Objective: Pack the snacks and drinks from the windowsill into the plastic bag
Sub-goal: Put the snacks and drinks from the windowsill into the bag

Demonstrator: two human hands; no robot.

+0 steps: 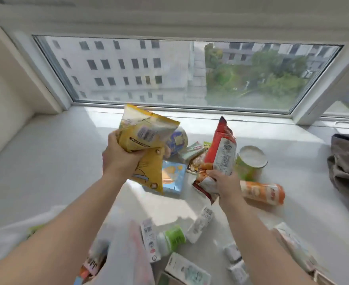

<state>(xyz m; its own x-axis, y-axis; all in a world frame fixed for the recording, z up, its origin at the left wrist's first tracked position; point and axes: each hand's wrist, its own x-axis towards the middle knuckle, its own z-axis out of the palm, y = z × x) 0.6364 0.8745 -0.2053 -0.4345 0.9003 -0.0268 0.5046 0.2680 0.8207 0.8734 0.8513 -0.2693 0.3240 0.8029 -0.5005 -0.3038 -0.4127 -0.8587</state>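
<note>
Two hands lifted over windowsill (46,161) | left hand (119,156) fingers grasping yellow snack bag (142,138) | right hand (225,187) fingers grasping red snack bag (219,153) | green canister (249,163), orange canister (262,192) right of it | green-capped bottle (169,240) lying near | plastic bag (124,254) nearest, blurred

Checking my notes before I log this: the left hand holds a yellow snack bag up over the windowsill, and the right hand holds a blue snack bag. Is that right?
Not quite. In the head view the right hand grips a red and orange snack bag, not a blue one. The rest holds: the left hand holds the yellow snack bag up over the windowsill.
</note>
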